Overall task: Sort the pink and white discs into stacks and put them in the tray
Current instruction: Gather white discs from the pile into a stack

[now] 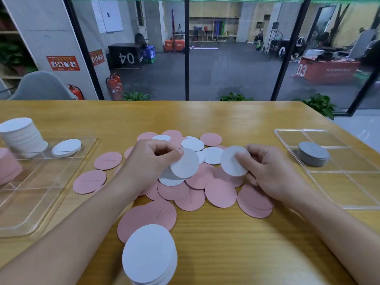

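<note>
A loose pile of pink discs (220, 192) and white discs (192, 144) covers the middle of the wooden table. My left hand (148, 163) pinches a few white discs (186, 164) above the pile. My right hand (269, 171) pinches a single white disc (232, 163) held upright beside them. A small stack of white discs (150, 254) lies at the near edge. The clear tray (41, 202) on the left holds a tall white stack (22, 136), a low white stack (66, 148) and a pink stack (8, 167) at the frame's edge.
A second clear divided tray (349, 182) stands at the right with a grey stack of discs (313, 154) in it. The table's far edge meets a glass wall. Bare wood shows between the pile and both trays.
</note>
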Motion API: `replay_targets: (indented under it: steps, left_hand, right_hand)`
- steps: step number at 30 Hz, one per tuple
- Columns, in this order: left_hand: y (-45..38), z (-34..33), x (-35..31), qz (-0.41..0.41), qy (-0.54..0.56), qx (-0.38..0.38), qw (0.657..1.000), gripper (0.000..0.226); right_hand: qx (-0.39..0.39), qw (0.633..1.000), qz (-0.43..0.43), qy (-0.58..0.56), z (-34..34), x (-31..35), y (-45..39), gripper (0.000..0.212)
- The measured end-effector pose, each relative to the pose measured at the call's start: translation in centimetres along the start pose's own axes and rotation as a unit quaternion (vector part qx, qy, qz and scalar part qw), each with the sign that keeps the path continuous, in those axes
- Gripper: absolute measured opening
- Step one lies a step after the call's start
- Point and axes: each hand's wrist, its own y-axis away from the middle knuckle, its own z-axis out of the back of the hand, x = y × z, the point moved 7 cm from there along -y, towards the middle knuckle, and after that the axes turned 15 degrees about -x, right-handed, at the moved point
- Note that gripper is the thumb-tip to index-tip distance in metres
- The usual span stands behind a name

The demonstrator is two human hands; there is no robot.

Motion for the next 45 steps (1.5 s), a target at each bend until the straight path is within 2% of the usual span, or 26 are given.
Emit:
replay_targets:
  steps: [5,7,13,15,17,19,20,23,26,30,34,37,39,45]
  left_hand:
    - [0.9,-1.0,-1.8,-0.068,-0.018,0.051,0.996,0.018]
    - [1.5,-1.8,-2.6,-0.1,-0.021,0.094,0.99,0.019]
    - [2.6,-2.8,-2.7,-0.138,-0.059,0.179,0.972,0.022]
    - [2.5,-2.3,-2.7,-0.133,-0.074,0.175,0.973,0.025]
    - [1.6,-0.9,-2.7,-0.138,-0.123,0.136,0.973,0.02]
    - [0.5,1.0,-2.5,-0.145,-0.215,0.092,0.961,0.005]
    - [0.1,1.8,-2.1,-0.137,-0.253,0.084,0.954,0.007]
    - [-0.4,3.2,-0.8,-0.102,-0.319,0.086,0.938,0.035]
    - [0.0,2.6,-0.2,-0.105,-0.366,0.11,0.918,0.053]
    - [0.5,1.8,-1.0,-0.107,-0.346,0.105,0.926,0.042]
    - [0.2,1.8,-0.6,-0.067,-0.291,0.092,0.95,0.041]
    - [-0.4,2.1,-1.6,-0.072,-0.184,0.049,0.979,0.016]
    - [-0.4,2.5,-2.2,-0.08,-0.155,0.019,0.984,0.005]
    - [0.2,1.0,-1.8,-0.109,-0.1,0.032,0.988,0.011]
  right_hand:
    - [0.01,0.996,0.083,-0.011,-1.0,2.2,1.6,0.016]
    - [0.002,0.99,0.141,0.026,-1.5,3.0,2.2,0.018]
    - [0.018,0.967,0.217,0.133,-3.1,3.8,3.2,0.022]
    - [0.042,0.959,0.227,0.161,-3.8,3.4,3.5,0.01]
    - [0.056,0.952,0.24,0.183,-4.3,3.0,3.6,0.026]
    - [0.06,0.952,0.237,0.185,-4.4,2.8,3.8,0.03]
    - [0.063,0.953,0.233,0.184,-4.4,2.7,3.8,0.031]
    - [0.069,0.957,0.222,0.177,-4.6,2.4,3.9,0.031]
    - [0.07,0.959,0.218,0.167,-4.6,2.3,3.9,0.031]
    - [0.069,0.961,0.218,0.157,-4.5,2.4,3.9,0.03]
    - [0.071,0.962,0.214,0.152,-4.4,2.4,3.8,0.029]
    - [0.067,0.964,0.212,0.142,-4.1,2.4,3.8,0.027]
    - [0.062,0.967,0.21,0.132,-4.0,2.4,3.7,0.028]
    - [0.055,0.969,0.205,0.128,-3.7,2.5,3.6,0.03]
